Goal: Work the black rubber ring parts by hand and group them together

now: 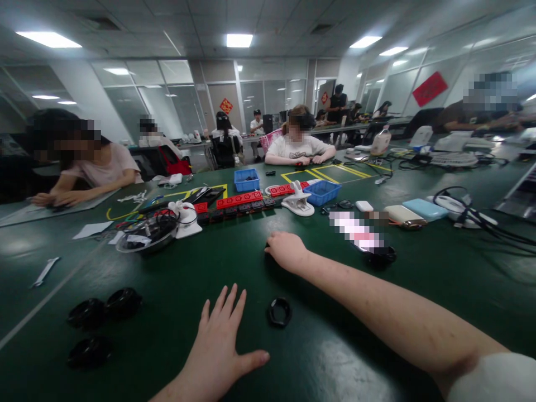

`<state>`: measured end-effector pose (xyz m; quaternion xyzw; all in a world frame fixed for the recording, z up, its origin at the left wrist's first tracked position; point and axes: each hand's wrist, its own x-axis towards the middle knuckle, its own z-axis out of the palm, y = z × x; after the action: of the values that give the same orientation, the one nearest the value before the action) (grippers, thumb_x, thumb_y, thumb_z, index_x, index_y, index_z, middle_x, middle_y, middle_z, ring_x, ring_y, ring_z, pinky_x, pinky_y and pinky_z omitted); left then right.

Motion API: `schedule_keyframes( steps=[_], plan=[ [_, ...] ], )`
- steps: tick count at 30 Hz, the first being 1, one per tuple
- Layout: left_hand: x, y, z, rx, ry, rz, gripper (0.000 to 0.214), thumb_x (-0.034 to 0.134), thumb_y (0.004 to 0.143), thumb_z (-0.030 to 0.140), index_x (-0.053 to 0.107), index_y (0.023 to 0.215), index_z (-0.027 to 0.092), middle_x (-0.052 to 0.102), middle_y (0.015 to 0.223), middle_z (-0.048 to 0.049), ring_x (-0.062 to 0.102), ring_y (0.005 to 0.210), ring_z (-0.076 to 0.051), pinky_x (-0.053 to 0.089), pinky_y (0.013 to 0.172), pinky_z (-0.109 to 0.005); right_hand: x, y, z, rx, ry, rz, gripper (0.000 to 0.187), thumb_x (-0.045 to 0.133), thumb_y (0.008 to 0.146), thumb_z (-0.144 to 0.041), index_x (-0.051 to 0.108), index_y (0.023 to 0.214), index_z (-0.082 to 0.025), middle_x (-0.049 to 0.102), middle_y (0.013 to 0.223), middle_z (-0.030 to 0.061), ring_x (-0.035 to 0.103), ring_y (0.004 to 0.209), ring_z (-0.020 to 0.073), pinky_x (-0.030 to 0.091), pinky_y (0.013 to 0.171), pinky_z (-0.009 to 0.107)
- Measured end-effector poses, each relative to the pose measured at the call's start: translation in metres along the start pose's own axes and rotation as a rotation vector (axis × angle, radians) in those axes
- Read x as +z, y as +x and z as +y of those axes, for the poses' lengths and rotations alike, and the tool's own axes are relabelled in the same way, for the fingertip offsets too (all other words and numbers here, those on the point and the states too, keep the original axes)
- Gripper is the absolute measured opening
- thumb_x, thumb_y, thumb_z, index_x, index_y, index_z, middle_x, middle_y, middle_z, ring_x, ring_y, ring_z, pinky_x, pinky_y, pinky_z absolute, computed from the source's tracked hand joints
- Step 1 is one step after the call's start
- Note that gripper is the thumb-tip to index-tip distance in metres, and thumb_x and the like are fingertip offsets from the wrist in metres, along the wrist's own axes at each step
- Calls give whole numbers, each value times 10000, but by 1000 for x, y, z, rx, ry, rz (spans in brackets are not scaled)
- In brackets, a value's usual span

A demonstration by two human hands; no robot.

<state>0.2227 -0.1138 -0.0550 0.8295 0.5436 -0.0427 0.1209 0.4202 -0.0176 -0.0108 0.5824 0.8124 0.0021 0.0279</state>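
Observation:
My left hand (215,346) hovers over or rests on the green table (176,301), fingers spread and holding nothing. To its right lies a black hexagonal ring nut (280,312) with an open centre. Farther forward, my right hand (287,252) has its fingers curled down toward the tabletop. A bit of something dark shows at its fingertips, mostly hidden by the hand. Left of my left hand sit three black rounded parts: one part (86,314) beside another (124,302), and a third part (89,352) nearer me.
A red and black power strip (234,204) crosses the table ahead, with a white clamp (298,200) and a blue bin (321,192). A wrench (45,272) lies left, near a bowl of cables (148,234). A phone (355,230) lies right. A person (298,146) sits opposite.

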Motion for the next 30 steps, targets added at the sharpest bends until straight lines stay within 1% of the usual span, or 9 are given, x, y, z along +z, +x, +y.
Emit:
schedule_keyframes(
  steps=[7, 9, 11, 14, 18, 21, 24, 27, 30],
  plan=[
    [-2, -1, 1, -3, -28, 4, 992, 545, 649, 702, 204, 1421, 180, 104, 1489, -96, 65, 1353, -351, 94, 1062, -582, 13, -48, 28, 118, -54, 94, 252, 508, 902, -294, 537, 1091, -131, 567, 1065, 75, 585, 895, 171, 504, 763, 353],
    [-1, -1, 0, 0, -27, 9, 995, 526, 651, 718, 199, 1422, 182, 106, 1489, -95, 71, 1353, -351, 96, 1062, -581, 16, -70, 34, 122, -76, 127, 213, 491, 911, -281, 561, 1032, -121, 590, 993, 67, 594, 849, 161, 508, 733, 333],
    [1, -1, -2, 1, -22, 7, 998, 510, 651, 732, 198, 1421, 181, 104, 1490, -90, 73, 1354, -347, 103, 1061, -580, 20, -95, 38, 105, -92, 165, 211, 450, 922, -245, 595, 971, -100, 610, 915, 95, 605, 822, 188, 508, 693, 317],
    [0, -2, -1, 2, -2, -3, 987, 498, 665, 727, 194, 1421, 170, 94, 1490, -89, 71, 1357, -334, 112, 1062, -571, 30, -135, 42, 78, -110, 218, 264, 428, 919, -249, 601, 1038, -89, 622, 920, 137, 616, 807, 224, 506, 673, 317],
    [-1, -2, 0, -4, 9, -19, 977, 500, 669, 716, 210, 1418, 159, 100, 1485, -100, 70, 1356, -333, 117, 1062, -568, 41, -183, 57, 74, -120, 276, 363, 357, 933, -316, 604, 1069, -87, 636, 913, 145, 628, 782, 230, 520, 652, 329],
    [-1, -2, 0, 11, 5, -3, 969, 482, 678, 725, 211, 1418, 162, 110, 1483, -100, 73, 1355, -334, 112, 1062, -570, 46, -210, 80, 114, -66, 356, 437, 273, 944, -386, 609, 1062, -132, 636, 934, 122, 639, 752, 200, 536, 638, 306],
    [-1, -2, -1, 14, 18, -1, 968, 471, 685, 729, 207, 1418, 155, 112, 1484, -102, 73, 1357, -331, 112, 1063, -567, 49, -225, 115, 253, 17, 357, 439, 313, 909, -457, 619, 1045, -172, 632, 952, 101, 646, 747, 206, 540, 591, 299],
    [0, -2, -2, 4, 18, -8, 974, 472, 682, 731, 201, 1419, 155, 106, 1486, -104, 74, 1358, -330, 115, 1061, -569, 52, -229, 152, 360, 111, 321, 396, 389, 861, -451, 628, 1039, -191, 637, 982, 103, 645, 768, 226, 542, 630, 331],
    [2, -2, -3, 12, 3, 9, 964, 478, 683, 726, 213, 1417, 160, 116, 1486, -106, 76, 1358, -331, 112, 1060, -571, 54, -225, 182, 398, 123, 332, 369, 420, 831, -399, 642, 1017, -169, 651, 973, 119, 642, 809, 251, 534, 696, 362]
  ],
)
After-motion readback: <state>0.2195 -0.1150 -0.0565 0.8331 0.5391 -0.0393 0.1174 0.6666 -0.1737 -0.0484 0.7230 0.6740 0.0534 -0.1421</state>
